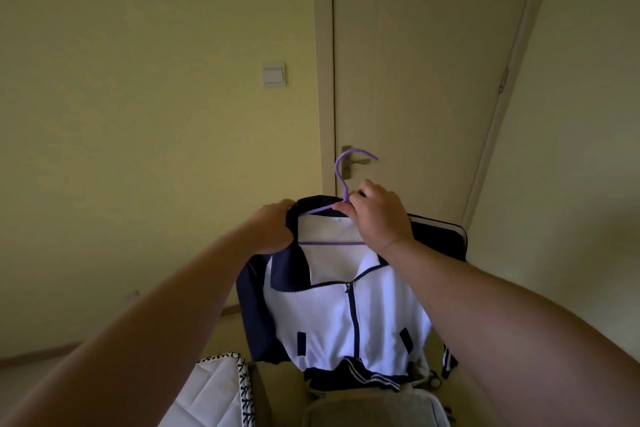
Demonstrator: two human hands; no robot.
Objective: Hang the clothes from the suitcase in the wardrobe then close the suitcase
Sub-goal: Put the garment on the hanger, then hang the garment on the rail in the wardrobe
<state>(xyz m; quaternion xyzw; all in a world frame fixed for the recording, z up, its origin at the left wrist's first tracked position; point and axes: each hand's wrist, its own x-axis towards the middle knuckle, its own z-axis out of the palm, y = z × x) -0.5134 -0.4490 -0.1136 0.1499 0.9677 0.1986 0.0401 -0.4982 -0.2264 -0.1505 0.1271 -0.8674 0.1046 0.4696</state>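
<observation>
A white zip jacket (332, 315) with navy collar and sleeves hangs in front of me on a purple hanger (341, 180), whose hook points up. My right hand (377, 215) pinches the hanger just below its hook. My left hand (273, 229) grips the jacket's navy collar at its left shoulder. Behind the jacket stands the dark lid of the open suitcase (446, 239). More navy and white striped clothes (363, 378) lie below the jacket's hem. The wardrobe is out of view.
A closed pale door (433, 62) with a metal handle (356, 163) is straight ahead. A light switch (273, 73) sits on the yellow wall to its left. White quilted bedding (211, 392) lies at the lower left, a pale bag (374, 409) at the bottom.
</observation>
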